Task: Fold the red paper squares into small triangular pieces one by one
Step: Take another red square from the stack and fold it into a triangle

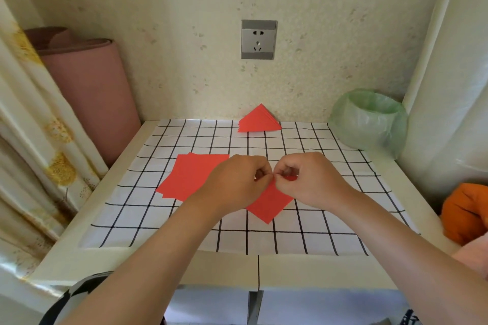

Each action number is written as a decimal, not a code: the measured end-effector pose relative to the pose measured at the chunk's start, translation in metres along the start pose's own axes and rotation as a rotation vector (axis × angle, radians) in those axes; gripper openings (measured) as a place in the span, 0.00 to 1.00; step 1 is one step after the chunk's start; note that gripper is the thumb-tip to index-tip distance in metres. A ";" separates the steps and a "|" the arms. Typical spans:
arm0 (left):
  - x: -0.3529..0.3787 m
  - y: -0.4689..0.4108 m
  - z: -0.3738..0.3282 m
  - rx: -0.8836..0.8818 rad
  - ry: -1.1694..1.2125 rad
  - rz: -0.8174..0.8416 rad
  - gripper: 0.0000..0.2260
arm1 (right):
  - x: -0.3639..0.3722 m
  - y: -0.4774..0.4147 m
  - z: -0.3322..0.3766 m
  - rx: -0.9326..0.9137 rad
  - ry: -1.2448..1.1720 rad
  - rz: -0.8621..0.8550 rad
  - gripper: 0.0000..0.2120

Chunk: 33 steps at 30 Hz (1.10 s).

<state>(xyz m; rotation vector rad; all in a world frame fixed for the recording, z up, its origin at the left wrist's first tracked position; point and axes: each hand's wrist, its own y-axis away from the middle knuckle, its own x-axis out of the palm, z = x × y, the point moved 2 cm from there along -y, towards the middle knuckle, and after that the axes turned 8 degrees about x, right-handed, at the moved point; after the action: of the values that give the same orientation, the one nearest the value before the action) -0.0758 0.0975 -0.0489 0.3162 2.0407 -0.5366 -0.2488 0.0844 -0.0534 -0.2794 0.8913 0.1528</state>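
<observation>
Both hands, left [239, 179] and right [307, 179], pinch the red square's [269, 204] top corner together; if the corners slip out of line, I'd bet the crease goes crooked.

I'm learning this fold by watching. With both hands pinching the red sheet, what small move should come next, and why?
Probably lay the pinched corners down and press a crease. The left hand and right hand both pinch the red sheet at its far tip, with its near corner on the checked cloth; no crease shows yet. Finished triangles lie by the wall.
</observation>
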 end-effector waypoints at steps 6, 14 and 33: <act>-0.010 0.000 0.001 0.007 -0.105 -0.017 0.05 | -0.003 -0.002 0.002 0.042 0.040 -0.039 0.04; -0.036 0.007 0.024 -0.078 -0.217 -0.062 0.05 | -0.022 -0.007 -0.018 0.127 0.041 -0.095 0.05; -0.016 0.007 0.000 0.051 -0.136 -0.115 0.06 | 0.006 -0.002 0.008 -0.210 0.070 -0.062 0.04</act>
<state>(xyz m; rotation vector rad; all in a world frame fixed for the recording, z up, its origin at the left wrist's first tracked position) -0.0648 0.1034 -0.0367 0.1875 1.9241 -0.6639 -0.2387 0.0855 -0.0527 -0.5099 0.9364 0.1798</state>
